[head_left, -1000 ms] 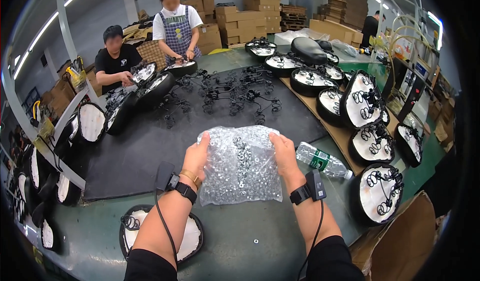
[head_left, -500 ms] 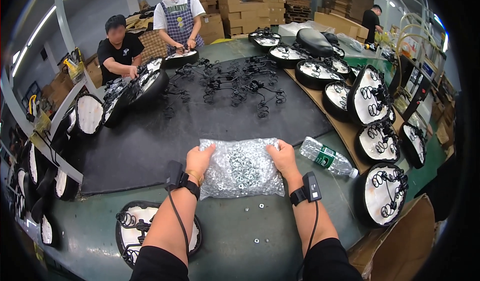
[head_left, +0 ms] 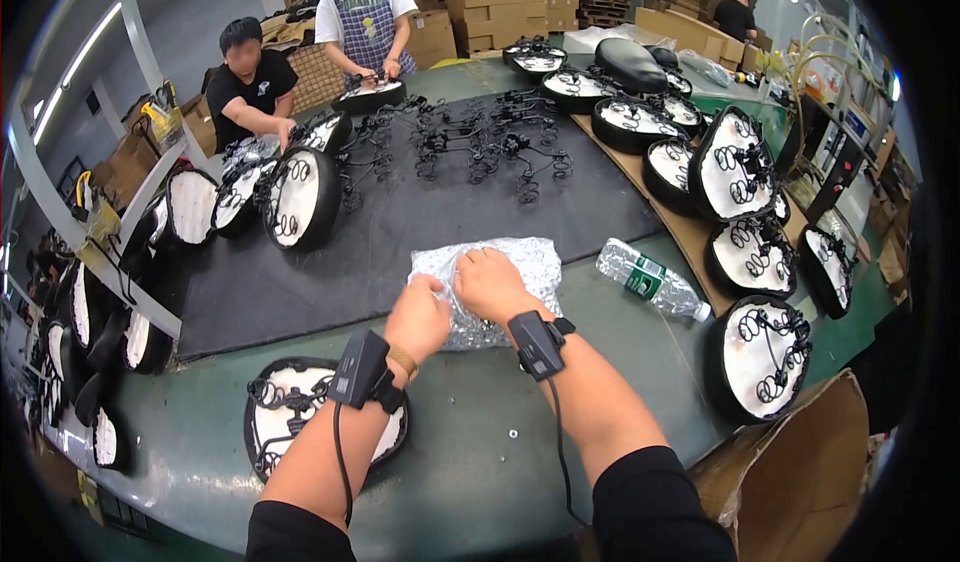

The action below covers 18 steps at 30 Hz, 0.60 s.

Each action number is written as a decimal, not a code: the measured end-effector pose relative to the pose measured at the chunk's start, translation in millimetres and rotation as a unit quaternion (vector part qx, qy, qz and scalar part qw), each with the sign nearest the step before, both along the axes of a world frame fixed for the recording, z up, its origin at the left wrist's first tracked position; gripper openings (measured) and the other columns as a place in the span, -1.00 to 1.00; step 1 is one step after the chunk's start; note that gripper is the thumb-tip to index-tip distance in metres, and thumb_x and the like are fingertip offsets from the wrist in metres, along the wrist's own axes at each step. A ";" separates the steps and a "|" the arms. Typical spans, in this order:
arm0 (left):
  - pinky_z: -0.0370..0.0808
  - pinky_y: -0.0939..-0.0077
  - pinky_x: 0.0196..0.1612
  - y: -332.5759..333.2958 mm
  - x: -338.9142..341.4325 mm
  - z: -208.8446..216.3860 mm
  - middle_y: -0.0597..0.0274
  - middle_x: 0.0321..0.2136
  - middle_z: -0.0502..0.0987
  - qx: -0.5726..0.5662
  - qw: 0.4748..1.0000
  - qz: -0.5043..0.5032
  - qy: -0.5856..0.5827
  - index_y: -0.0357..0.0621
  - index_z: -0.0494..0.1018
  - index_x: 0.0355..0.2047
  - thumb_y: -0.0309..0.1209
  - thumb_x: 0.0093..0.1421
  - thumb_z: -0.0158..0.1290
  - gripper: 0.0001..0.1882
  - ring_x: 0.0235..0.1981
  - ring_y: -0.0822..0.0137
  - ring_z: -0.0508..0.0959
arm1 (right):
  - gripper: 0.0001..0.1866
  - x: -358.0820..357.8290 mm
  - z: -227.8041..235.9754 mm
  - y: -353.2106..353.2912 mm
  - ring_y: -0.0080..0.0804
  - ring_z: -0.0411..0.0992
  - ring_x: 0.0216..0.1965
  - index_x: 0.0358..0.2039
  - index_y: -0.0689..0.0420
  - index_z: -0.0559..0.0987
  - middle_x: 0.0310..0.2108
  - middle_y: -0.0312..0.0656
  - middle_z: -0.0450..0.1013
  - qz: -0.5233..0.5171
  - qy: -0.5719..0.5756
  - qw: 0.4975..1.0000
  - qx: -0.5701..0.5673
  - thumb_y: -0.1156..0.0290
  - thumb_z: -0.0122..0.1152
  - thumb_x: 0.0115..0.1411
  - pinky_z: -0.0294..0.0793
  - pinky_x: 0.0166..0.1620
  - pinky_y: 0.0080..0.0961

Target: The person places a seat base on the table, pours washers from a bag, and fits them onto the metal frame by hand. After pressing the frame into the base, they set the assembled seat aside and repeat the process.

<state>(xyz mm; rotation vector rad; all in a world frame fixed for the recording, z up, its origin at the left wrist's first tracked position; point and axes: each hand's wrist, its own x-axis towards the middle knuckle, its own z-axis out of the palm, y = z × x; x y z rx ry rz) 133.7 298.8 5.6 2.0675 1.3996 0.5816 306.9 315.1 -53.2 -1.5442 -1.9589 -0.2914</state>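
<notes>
A clear plastic bag of small metal nuts (head_left: 540,267) lies in front of me, its front half on the green table (head_left: 620,392) and its far part on the black mat (head_left: 330,302). My left hand (head_left: 420,317) is closed at the bag's left part, fingers curled. Close beside it, my right hand (head_left: 488,284) is bunched in a fist over the bag's middle. Both seem to grip the plastic, though the fingertips are largely hidden. Under my left forearm sits an upturned saddle (head_left: 270,427) with black coil springs. A few loose nuts (head_left: 513,433) lie nearer me.
Right of the bag lies a clear bottle with a green label (head_left: 645,280). Upturned saddles (head_left: 765,362) line the right side; others crowd the left. Black spring frames (head_left: 450,142) cover the mat's far part. Two people (head_left: 255,92) handle saddles across the table. An open carton (head_left: 800,472) stands lower right.
My hands have left the bag's two sides and come together over its middle, the right moving left. The person at far left has shifted a saddle, which now stands tilted beside the mat.
</notes>
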 end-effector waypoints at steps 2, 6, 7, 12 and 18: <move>0.42 0.06 0.14 -29.2 -1.0 -16.8 -0.20 -0.02 0.46 -0.034 0.999 -0.019 -0.015 -0.29 0.41 0.03 -0.34 0.30 0.10 -0.64 0.05 -0.19 0.46 | -0.71 -2.7 2.5 0.5 -0.02 0.56 -0.27 -0.38 0.19 0.66 -0.33 -0.02 0.61 0.009 -0.018 0.999 -0.038 0.23 0.12 0.18 0.53 -0.10 -0.09; 0.29 0.13 0.24 -77.3 11.2 -61.0 -0.19 0.03 0.38 0.017 0.978 0.093 -0.185 -0.28 0.38 0.09 -0.24 0.39 0.02 -0.60 0.08 -0.04 0.37 | -0.66 -6.1 8.1 -10.8 0.01 0.57 -0.34 -0.46 0.15 0.68 -0.45 -0.01 0.62 0.022 -0.005 0.998 -0.065 0.17 0.07 0.17 0.54 -0.13 -0.08; 0.30 0.16 0.24 -85.1 19.2 -61.7 -0.15 0.05 0.35 -0.012 0.955 0.141 -0.260 -0.26 0.37 0.09 -0.22 0.42 -0.01 -0.61 0.07 0.00 0.38 | -0.66 -7.6 12.6 -18.1 0.02 0.58 -0.37 -0.49 0.12 0.69 -0.48 0.00 0.61 0.024 0.011 0.997 -0.069 0.18 0.07 0.16 0.54 -0.15 -0.09; 0.34 0.29 0.18 -107.3 28.7 -74.8 -0.03 0.06 0.27 -0.036 0.908 0.203 -0.364 -0.26 0.32 0.13 -0.15 0.51 -0.14 -0.58 0.03 0.16 0.38 | -0.70 -18.5 26.6 -56.9 0.02 0.56 -0.42 -0.59 0.08 0.67 -0.53 -0.03 0.59 0.016 0.039 0.997 -0.071 0.17 0.12 0.09 0.55 -0.23 -0.11; 0.36 0.21 0.15 -117.7 42.5 -98.3 -0.11 0.06 0.28 0.057 0.898 0.222 -0.376 -0.34 0.28 0.13 -0.18 0.49 -0.12 -0.56 0.02 0.06 0.41 | -0.86 -28.6 8.1 -92.5 -0.23 0.44 -0.39 -0.58 0.00 0.57 -0.51 -0.28 0.46 0.037 0.059 0.990 0.119 0.29 0.36 -0.07 0.38 -0.25 -0.26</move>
